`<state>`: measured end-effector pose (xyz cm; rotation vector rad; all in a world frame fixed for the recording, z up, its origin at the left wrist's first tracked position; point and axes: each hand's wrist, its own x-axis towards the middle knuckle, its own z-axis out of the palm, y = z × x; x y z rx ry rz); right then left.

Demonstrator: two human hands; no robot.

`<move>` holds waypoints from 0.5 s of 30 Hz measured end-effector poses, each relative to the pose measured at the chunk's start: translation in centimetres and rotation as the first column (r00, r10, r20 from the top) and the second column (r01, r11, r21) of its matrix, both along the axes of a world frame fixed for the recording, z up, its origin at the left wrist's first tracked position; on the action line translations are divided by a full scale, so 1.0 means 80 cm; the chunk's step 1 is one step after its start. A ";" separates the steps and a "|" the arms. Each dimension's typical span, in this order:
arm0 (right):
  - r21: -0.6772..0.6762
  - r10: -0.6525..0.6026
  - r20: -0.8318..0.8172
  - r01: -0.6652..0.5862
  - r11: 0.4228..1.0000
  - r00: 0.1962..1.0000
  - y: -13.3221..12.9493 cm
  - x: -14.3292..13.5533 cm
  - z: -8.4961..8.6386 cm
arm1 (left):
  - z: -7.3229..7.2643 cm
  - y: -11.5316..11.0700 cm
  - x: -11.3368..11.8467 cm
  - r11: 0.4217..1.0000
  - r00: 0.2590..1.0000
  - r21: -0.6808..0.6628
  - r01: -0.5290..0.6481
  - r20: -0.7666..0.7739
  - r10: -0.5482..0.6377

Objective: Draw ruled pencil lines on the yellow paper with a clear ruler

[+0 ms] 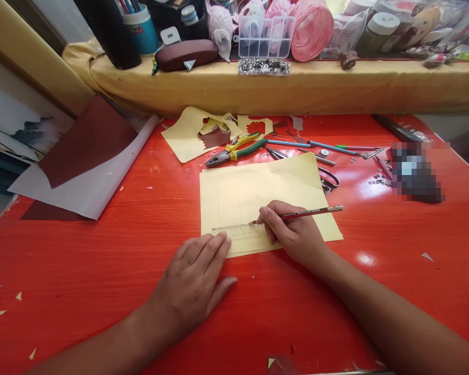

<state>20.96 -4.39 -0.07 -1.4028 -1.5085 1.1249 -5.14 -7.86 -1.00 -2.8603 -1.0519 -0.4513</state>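
Sheets of yellow paper point(266, 182) lie on the red table point(101, 271), with thin pencil lines drawn on the top one. Across their lower part rests a clear ruler point(238, 229). My left hand point(197, 268) lies flat, its fingertips on the ruler's left part and the paper's edge, the thumb spread away. A dark pencil point(312, 212) is pinched in my right hand point(291, 229), its tip touching down at the ruler's upper edge. The ruler's right end is hidden under my right hand.
Behind the paper lie pliers point(238, 150), cut yellow scraps point(183, 135), pens point(332, 147) and small metal parts. Brown sheets point(89, 140) and a white sheet point(113, 179) are at the left. A cloth-covered shelf point(203, 88) at the back holds a clear compartment box point(266, 39).
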 end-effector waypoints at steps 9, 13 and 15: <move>0.013 -0.009 -0.036 0.009 1.000 0.999 0.001 0.001 0.001 | 0.000 0.000 0.000 1.000 1.000 0.005 0.002 -0.008 -0.002; 0.019 -0.024 -0.047 0.025 1.000 0.999 0.001 0.001 0.002 | 0.001 0.001 0.000 1.000 1.000 0.000 0.005 0.002 -0.005; 0.021 -0.014 -0.038 0.015 1.000 0.999 0.001 0.001 0.002 | 0.002 0.001 0.001 1.000 1.000 0.000 0.005 0.002 -0.005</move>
